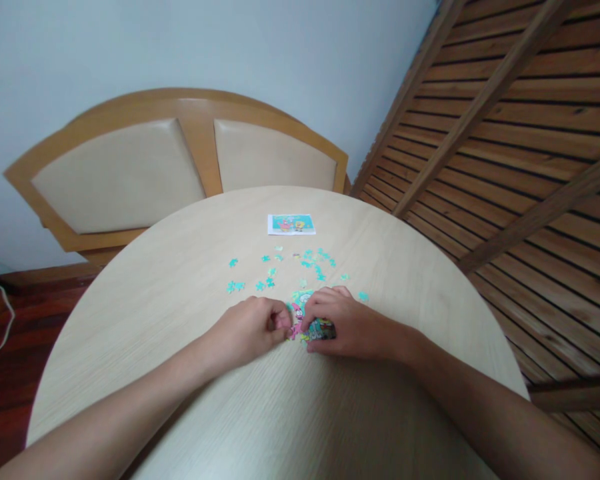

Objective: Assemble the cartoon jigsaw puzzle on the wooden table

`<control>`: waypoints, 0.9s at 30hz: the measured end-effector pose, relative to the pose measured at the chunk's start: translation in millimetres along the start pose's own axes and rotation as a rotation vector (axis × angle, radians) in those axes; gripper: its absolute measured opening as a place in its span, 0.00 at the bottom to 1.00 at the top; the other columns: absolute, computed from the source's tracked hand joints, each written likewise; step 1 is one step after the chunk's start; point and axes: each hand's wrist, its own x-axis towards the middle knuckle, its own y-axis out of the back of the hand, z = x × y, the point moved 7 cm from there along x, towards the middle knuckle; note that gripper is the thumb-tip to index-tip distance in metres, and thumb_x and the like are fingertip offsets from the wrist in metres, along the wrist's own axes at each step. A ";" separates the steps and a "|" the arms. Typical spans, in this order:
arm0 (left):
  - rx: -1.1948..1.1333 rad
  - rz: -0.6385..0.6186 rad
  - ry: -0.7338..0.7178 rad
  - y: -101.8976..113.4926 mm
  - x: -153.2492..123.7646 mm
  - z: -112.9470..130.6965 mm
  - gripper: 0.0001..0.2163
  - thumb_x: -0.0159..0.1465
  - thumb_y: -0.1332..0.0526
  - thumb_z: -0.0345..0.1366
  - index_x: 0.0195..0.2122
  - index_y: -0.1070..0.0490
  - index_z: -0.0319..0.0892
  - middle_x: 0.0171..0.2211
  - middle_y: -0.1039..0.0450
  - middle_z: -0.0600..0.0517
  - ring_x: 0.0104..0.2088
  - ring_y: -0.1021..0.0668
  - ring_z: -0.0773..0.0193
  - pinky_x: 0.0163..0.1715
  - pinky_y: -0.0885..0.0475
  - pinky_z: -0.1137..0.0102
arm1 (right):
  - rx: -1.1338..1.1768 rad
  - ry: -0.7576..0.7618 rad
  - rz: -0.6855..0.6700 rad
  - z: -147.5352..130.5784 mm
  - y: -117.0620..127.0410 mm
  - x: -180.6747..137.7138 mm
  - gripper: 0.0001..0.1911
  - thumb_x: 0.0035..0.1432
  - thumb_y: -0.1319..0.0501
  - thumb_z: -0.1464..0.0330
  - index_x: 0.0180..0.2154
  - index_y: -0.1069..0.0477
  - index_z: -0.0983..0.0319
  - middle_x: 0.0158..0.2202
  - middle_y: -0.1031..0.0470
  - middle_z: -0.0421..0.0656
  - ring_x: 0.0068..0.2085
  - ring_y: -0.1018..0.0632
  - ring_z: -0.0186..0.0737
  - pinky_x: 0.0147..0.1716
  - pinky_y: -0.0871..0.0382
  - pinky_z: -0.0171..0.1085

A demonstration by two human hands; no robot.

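L grip (pixel 253 327) is at the near-left edge of the puzzle patch (pixel 298 312), fingers curled w/ tips on or v. close to it; can't tell if they pinch a pc or just press. R grip (pixel 347 327) arches over the patch's R side, thumb at the near edge, fingers bent across; can't tell whether it's grasping anything either, as the hand hides the contact. Patch itself sits btwn the two, flat on the desk (pixel 145 320), partly covered. Main risk, I'd judge: uneven push from the two sides could buckle the patch or pop a tab, esp. as the pcs look thin & the desk smooth. R palm also blocks part of the view, so a misfit there might go unnoticed. R knuckles have a stray pc (pixel 363 296) just beyond them, easy to knock; loose pcs (pixel 321 273) beyond both grips cd get swept by a sleeveless forearm or mixed up, most being similar teal. Brands/labels: none legible. Picture card (pixel 293 225), farther off past the loose pcs, has pink & yellow cartoon figs on teal; any lettering's too small to read.
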 end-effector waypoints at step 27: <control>0.034 -0.072 0.005 -1.2 -0.8 -4.8 0.06 0.60 0.42 0.33 0.30 0.27 0.41 0.25 0.28 0.55 0.26 0.30 0.67 0.26 0.41 0.74 | -0.052 0.050 -0.010 -1.1 1.3 -2.1 0.12 0.56 0.28 0.64 0.41 0.23 0.58 0.42 0.21 0.41 0.48 0.24 0.45 0.52 0.43 0.46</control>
